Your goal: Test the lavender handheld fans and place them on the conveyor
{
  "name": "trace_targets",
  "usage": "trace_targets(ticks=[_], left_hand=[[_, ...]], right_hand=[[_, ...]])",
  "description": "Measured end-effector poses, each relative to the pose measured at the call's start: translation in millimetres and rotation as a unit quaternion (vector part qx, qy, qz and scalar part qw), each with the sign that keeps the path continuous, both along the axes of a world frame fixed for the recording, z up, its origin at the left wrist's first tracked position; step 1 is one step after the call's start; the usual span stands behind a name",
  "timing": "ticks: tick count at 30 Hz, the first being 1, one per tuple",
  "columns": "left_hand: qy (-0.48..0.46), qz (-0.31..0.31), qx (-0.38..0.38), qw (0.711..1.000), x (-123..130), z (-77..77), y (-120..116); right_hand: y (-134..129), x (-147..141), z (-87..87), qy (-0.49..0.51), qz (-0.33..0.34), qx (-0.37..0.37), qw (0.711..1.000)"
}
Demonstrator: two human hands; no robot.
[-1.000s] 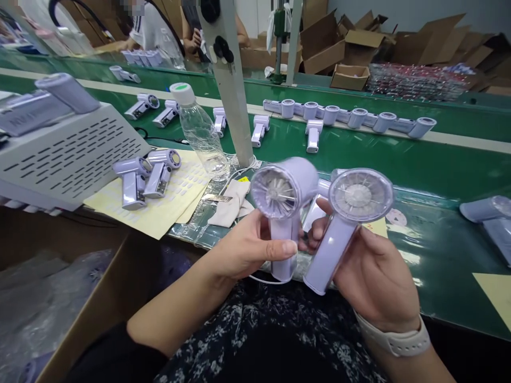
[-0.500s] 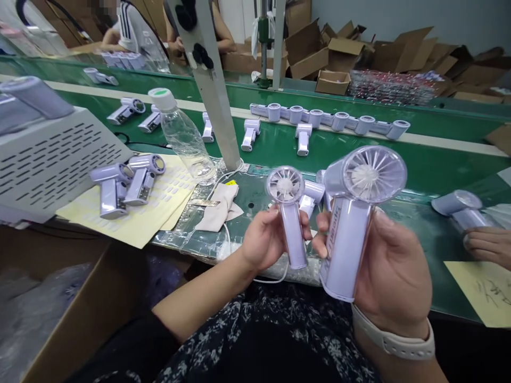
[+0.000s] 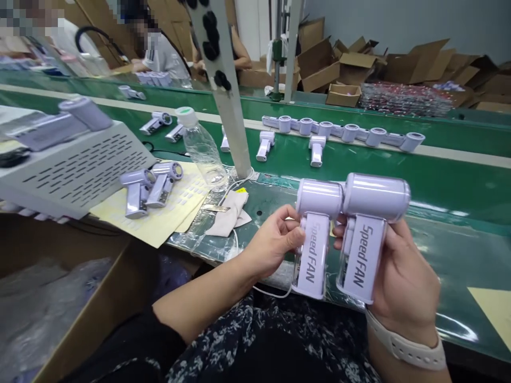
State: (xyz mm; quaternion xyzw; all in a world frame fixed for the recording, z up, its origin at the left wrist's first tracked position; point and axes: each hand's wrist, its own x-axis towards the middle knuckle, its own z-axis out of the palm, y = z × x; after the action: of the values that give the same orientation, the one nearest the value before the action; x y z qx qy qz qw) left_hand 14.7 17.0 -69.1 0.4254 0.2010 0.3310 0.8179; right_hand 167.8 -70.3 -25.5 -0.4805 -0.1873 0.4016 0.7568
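My left hand [image 3: 275,242] grips a lilac handheld fan [image 3: 313,255] by its handle, thumb on the near side. In my right hand [image 3: 407,271] is a second lilac handheld fan [image 3: 361,260], its handle wrapped by the fingers. Both fans are upright side by side over the bench edge, their heads nearly touching. "Speed FAN" lettering on both handles faces me, and the round heads are turned sideways, so the blades are hidden. A white strap circles my right wrist.
Two fans [image 3: 138,191] lie on yellow label sheets [image 3: 159,242] beside a slotted metal box [image 3: 99,159]. A plastic bottle [image 3: 203,154] leans near a metal post [image 3: 227,96]. More fans [image 3: 351,132] line the green conveyor [image 3: 459,181]. Cardboard boxes [image 3: 343,96] pile up behind; co-workers sit across.
Both fans have turned from showing their bladed fronts to showing their lettered sides. The left fan came nearer and beside the right one. A co-worker's hand at right has left view.
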Motion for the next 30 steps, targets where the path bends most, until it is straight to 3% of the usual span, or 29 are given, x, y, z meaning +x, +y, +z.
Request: trace_targets(ticks=[7,13,17,20,23,25,27,30], left_hand=[[0.028,0.048,0.047,0.997,-22.0,13.1,6.2],[0.070,0.050,0.065,0.994,-40.3,20.9,3.9],[0.088,0.050,0.144,0.984,-46.4,24.1,3.3],[0.083,0.063,0.292,0.951,-49.3,24.6,5.7],[0.074,0.105,0.428,0.895,-53.9,25.0,7.2],[0.084,0.147,0.478,0.862,-57.8,24.0,6.1],[0.105,0.168,0.502,0.842,-60.0,20.5,3.5],[0.102,0.185,0.501,0.839,-57.5,12.8,-0.8]], right_hand=[[1.8,-12.2,-5.4,-0.011,0.057,0.039,0.998],[3.8,-20.8,-9.2,-0.056,0.087,0.057,0.993],[-0.7,-19.6,-18.3,-0.101,0.089,0.034,0.990],[-9.8,-11.3,-22.2,-0.232,0.116,0.052,0.964],[-19.6,-3.6,-20.5,-0.368,0.158,0.132,0.907],[-23.7,-3.3,-19.7,-0.407,0.176,0.179,0.878],[-25.2,-6.9,-21.8,-0.403,0.178,0.199,0.875],[-24.9,-11.7,-29.2,-0.304,0.172,0.149,0.925]])
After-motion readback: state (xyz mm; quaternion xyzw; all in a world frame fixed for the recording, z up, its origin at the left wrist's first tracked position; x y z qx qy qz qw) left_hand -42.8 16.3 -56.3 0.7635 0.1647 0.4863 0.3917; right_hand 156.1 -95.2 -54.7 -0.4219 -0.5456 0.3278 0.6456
